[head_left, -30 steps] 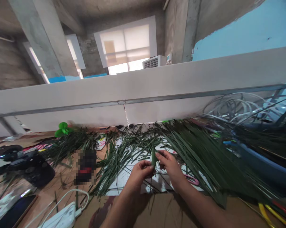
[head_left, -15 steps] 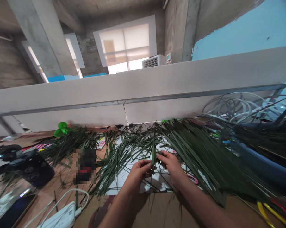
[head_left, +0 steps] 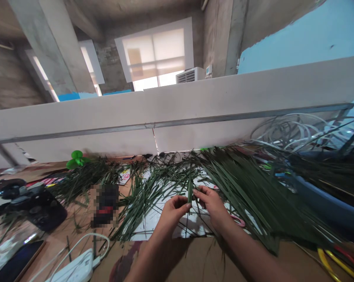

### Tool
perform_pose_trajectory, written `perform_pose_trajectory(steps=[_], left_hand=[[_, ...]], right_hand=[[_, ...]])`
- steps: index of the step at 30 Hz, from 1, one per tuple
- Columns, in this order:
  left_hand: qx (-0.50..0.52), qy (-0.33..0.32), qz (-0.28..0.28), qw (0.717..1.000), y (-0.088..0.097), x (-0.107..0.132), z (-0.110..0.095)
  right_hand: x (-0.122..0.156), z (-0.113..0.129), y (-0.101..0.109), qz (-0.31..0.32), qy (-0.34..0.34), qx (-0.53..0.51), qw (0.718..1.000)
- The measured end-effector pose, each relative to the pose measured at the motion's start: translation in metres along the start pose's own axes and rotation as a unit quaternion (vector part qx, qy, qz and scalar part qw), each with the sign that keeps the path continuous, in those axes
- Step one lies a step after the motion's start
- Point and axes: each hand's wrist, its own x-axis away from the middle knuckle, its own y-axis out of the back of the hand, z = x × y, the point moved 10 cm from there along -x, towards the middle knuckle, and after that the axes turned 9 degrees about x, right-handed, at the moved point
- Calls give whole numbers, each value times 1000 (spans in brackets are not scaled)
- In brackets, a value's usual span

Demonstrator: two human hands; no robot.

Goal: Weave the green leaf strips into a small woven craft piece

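Daylight glows softly through the blind of 1 window [head_left: 153, 51], and the white partition wall [head_left: 165, 113] bows toward the edges (wide-lens distortion). The left hand [head_left: 172, 215] casts a faint shadow on the cardboard sheet [head_left: 194, 260]; 1 patch [head_left: 105, 205] is pixelated.

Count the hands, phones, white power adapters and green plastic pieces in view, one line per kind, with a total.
Hands: 2, the left hand and right hand, both at one green leaf strip
Phones: 1, phone
White power adapters: 1, white power adapter
Green plastic pieces: 1, green plastic piece
Total: 5
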Motion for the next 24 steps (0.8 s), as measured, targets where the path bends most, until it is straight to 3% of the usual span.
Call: perform_pose_trajectory(steps=[5,12,19,24], left_hand=[[-14,0,-3,1000,2,-1,1],[34,65,-16,997,6,-3,10],[96,87,-66,989,10,10,-5],[149,59,-89,983,14,14,-14]], right_hand=[[-5,-11,2,9,3,28,1000],[-3,-5,3,-6,7,45,999],[-3,0,9,-33,26,72,996],[2,6,4,-18,54,138,989]])
